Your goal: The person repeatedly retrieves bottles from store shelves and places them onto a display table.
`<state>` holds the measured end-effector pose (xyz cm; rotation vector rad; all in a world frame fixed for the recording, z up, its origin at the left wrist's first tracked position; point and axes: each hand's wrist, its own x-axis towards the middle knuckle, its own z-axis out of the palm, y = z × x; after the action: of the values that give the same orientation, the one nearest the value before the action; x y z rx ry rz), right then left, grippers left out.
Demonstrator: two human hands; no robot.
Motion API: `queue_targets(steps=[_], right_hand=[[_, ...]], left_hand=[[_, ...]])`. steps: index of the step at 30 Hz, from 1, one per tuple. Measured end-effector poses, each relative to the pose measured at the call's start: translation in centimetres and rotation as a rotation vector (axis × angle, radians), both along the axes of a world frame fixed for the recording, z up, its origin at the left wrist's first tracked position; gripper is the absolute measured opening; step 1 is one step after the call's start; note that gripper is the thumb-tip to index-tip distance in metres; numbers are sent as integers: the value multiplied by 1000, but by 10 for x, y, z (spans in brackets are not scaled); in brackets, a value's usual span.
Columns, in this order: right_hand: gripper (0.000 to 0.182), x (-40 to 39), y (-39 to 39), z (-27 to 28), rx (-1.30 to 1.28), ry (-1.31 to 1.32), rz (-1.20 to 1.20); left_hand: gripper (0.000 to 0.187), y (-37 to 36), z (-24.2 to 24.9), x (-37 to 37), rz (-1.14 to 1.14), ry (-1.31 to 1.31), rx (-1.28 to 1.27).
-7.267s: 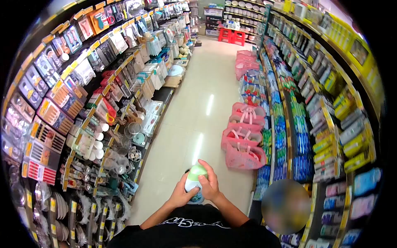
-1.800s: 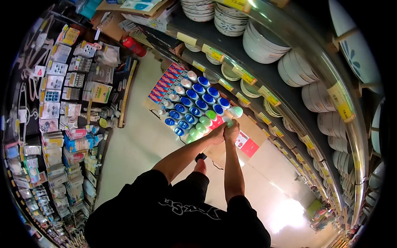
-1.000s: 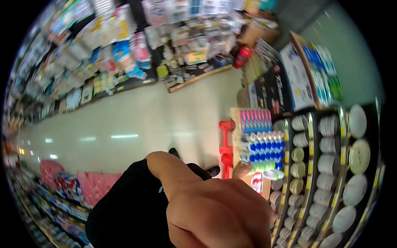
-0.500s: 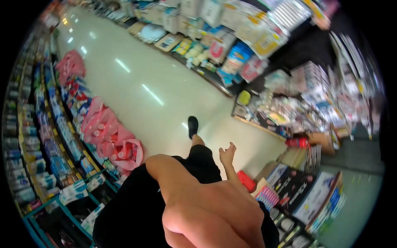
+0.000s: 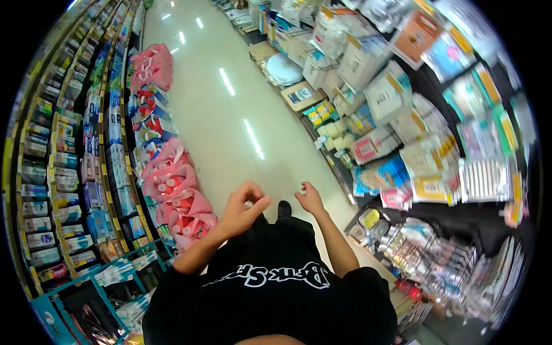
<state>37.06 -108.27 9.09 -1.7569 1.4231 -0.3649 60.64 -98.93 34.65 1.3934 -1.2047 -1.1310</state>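
My left hand [image 5: 244, 208] is in front of my body with its fingers curled and a gap between thumb and forefinger; whether it holds something small cannot be made out. To the right, my right hand [image 5: 310, 198] hangs over the floor with loosely bent fingers apart and nothing in them. Neither hand touches the goods around. Nearest to my left hand are pink plastic bags [image 5: 187, 213] holding red-and-white bottles, on the floor by the left shelves.
Shelves of boxed goods [image 5: 69, 201] line the left side, with a teal rack [image 5: 63, 299] at lower left. Hanging packets [image 5: 388, 95] and a wire basket [image 5: 428, 253] of small goods stand on the right. The pale floor [image 5: 224, 132] runs between them.
The view has turned to the right shelves and forward. Both forearms now reach out in front of my body; one arm was across the view before. The shirt's print has come into view.
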Motion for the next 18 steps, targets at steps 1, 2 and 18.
queue_targets(steps=[1,2,18], right_hand=[[53,19,-32,14,16,-18,76],[53,39,-60,26,30,-36,154],[63,398,-325,143,185,203,994]], left_hand=[[17,-1,-16,17,81,-32,83],[18,0,-31,33,164,-62,164],[15,-304,-37,342,-79,-1093,-76]])
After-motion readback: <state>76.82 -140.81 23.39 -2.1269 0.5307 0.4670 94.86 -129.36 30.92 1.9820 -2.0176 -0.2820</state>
